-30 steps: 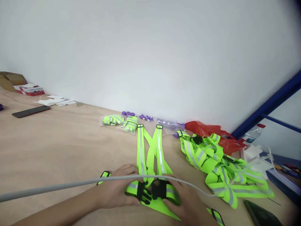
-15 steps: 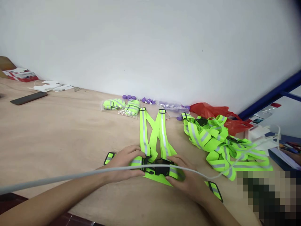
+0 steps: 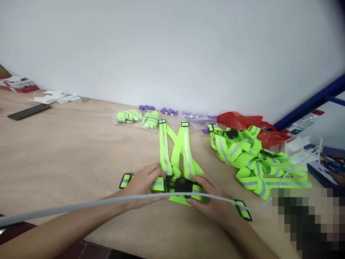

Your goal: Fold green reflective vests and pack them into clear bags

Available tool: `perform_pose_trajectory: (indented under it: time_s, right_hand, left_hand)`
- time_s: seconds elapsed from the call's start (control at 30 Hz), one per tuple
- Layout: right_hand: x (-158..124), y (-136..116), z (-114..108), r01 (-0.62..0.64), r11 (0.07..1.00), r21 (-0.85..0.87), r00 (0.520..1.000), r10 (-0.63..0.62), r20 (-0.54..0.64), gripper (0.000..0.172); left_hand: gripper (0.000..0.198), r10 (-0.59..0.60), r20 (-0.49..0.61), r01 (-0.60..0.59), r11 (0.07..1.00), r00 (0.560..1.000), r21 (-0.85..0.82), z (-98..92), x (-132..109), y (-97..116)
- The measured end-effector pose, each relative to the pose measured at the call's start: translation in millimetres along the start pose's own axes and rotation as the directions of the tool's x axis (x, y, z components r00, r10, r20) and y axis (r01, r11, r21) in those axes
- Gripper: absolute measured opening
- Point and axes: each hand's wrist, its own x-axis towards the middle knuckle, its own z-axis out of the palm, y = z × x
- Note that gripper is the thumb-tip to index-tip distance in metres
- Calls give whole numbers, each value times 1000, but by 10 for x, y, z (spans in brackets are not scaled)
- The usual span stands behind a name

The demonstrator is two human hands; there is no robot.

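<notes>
A neon-green reflective harness (image 3: 175, 151) lies flat on the wooden table (image 3: 67, 151), its two silver-striped straps running away from me. My left hand (image 3: 142, 184) grips the waist belt just left of the black buckle (image 3: 181, 186). On the buckle's right side, my right hand (image 3: 211, 198) pinches the belt. Both hands are closed on the belt, and the two buckle halves sit together between them. Loose belt ends with black sliders stick out at left (image 3: 125, 180) and right (image 3: 243, 210).
A heap of more green harnesses (image 3: 250, 162) lies to the right, with a red bag (image 3: 242, 122) behind it. Bagged harnesses (image 3: 137, 119) and purple pieces (image 3: 161, 109) sit by the wall. A grey cable (image 3: 81, 205) crosses in front of my arms. A phone (image 3: 28, 111) lies far left.
The view has tilted down and back a little. My hands have drawn together on the belt, and the black buckle halves that were apart now meet.
</notes>
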Motion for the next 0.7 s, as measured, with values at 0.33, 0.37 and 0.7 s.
perform_pose_trajectory:
  time_s: [0.33,0.37,0.7]
  right_hand:
    - [-8,-52,39,12,999,30,998,-14,53,52]
    - [-11,-57,42,15,1000,27,998,-17,52,52]
    - [76,-82,-105,3,998,-65,973,12,229,66]
  left_hand:
    - [39,80,15,-80,996,997,41,45,-17,58]
    - [40,83,16,-83,996,996,43,44,-21,51]
    - [78,109,126,-125,984,986,126,-73,-4,31]
